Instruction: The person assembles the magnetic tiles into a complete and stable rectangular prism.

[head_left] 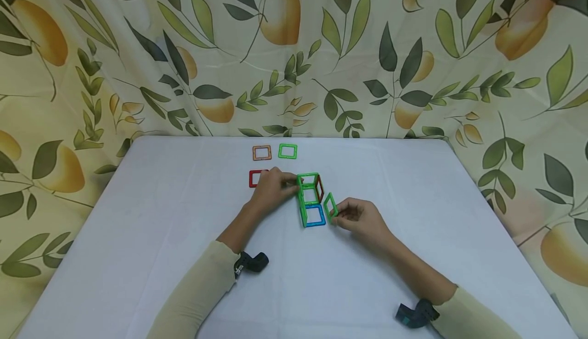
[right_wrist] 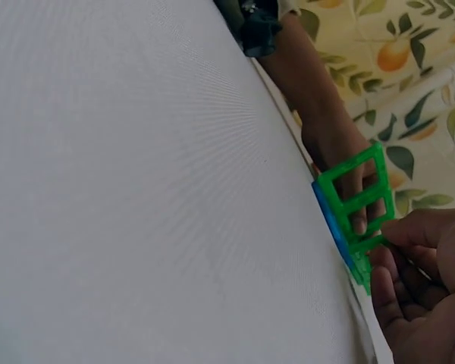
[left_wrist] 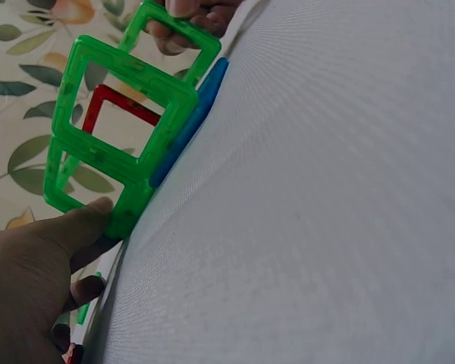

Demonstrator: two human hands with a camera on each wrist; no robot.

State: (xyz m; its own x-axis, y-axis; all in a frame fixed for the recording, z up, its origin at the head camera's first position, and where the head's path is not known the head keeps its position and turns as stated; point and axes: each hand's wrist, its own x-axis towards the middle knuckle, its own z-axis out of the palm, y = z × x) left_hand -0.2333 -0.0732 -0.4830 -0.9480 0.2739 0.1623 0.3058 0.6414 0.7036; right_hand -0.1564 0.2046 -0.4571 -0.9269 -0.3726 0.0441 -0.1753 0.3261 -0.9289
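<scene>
In the head view, a small structure of square magnetic tile frames [head_left: 301, 201] stands mid-table, with green walls, a red side and a blue tile [head_left: 315, 215] flat at its near end. My left hand [head_left: 274, 188] holds its far left corner; the left wrist view shows the thumb [left_wrist: 91, 220] against a green frame. Between thumb and fingers, my right hand [head_left: 365, 219] pinches a green square tile [head_left: 326, 207], tilted upright just right of the structure. The right wrist view shows that hand [right_wrist: 425, 280] partly covering its tile.
An orange tile [head_left: 254, 153] and a green tile [head_left: 280, 151] lie flat beyond the structure. A red tile [head_left: 251, 179] is partly hidden behind my left hand. The white table [head_left: 184, 175] ends at a patterned curtain [head_left: 331, 73].
</scene>
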